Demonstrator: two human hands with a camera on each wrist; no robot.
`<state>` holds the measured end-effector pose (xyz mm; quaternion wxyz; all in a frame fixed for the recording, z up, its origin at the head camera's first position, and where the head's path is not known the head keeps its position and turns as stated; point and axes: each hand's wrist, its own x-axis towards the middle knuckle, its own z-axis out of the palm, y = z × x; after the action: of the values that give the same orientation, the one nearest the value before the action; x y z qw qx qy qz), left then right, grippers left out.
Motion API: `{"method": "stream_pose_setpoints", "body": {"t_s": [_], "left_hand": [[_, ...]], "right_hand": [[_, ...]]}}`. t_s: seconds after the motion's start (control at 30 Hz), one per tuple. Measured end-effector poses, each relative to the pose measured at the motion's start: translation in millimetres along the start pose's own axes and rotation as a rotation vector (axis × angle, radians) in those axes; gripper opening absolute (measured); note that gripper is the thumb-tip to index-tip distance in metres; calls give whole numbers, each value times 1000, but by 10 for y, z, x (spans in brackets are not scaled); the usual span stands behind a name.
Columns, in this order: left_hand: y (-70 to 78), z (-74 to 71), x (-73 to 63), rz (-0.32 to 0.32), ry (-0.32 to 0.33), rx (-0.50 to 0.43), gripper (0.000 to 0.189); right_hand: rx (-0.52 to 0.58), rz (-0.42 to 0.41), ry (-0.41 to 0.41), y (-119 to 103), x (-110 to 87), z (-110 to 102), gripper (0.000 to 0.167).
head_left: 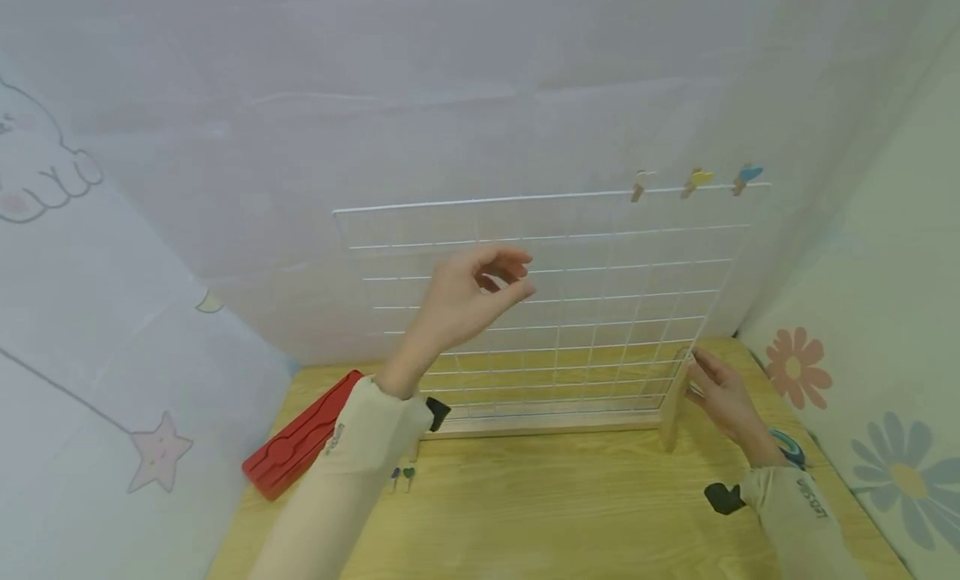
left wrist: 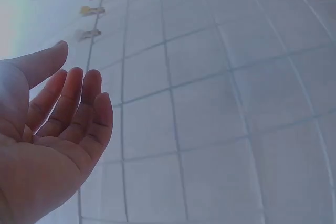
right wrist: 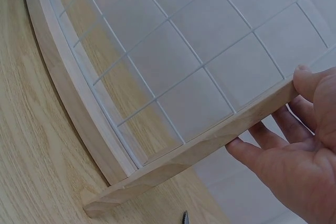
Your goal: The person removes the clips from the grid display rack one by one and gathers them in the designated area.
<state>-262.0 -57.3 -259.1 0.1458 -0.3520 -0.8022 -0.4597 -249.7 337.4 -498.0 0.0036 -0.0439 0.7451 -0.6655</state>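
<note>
- One red tray (head_left: 303, 434) with moulded hollows lies slantwise on the bench (head_left: 540, 505), at 8 o'clock from the middle of the wire grid.
- Two small clips, a green heart clip (head_left: 408, 476) and a purple clip (head_left: 395, 476), lie side by side between 7 and 8 o'clock.
- The left grip (head_left: 467, 301) is raised in front of the wires at 9 o'clock, spread: the fingers curve loosely and a gap parts them from the thumb.
- The white wire grid (head_left: 558, 299) stands upright at the centre, its foot along a wooden base bar (head_left: 540, 424) at 6 o'clock.
- Three clips sit on the top wire between 1 and 2 o'clock: a white clip (head_left: 638, 186), a yellow clip (head_left: 693, 182), then a blue clip (head_left: 747, 177).
- The right grip (head_left: 723, 401), at 4 o'clock, pinches the wooden side piece (head_left: 671, 413) between thumb and fingers.
- Past it, also near 4 o'clock, a blue-and-dark handle (head_left: 795, 458) shows partly behind the right wrist.
</note>
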Motion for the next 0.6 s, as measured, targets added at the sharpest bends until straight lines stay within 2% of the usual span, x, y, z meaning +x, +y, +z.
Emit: {"method": "stream_pose_setpoints", "body": {"t_s": [0.13, 0.27, 0.5, 0.6], "left_hand": [[207, 50, 207, 51, -1, -25, 26], [341, 112, 385, 99, -21, -20, 26], [492, 177, 634, 86, -37, 65, 28], [557, 198, 722, 101, -31, 92, 29]], "right_hand": [[-8, 0, -1, 0, -4, 0, 70], [-14, 2, -10, -6, 5, 13, 69], [-21, -11, 0, 4, 24, 38, 70], [-15, -27, -10, 37, 37, 30, 70]]}}
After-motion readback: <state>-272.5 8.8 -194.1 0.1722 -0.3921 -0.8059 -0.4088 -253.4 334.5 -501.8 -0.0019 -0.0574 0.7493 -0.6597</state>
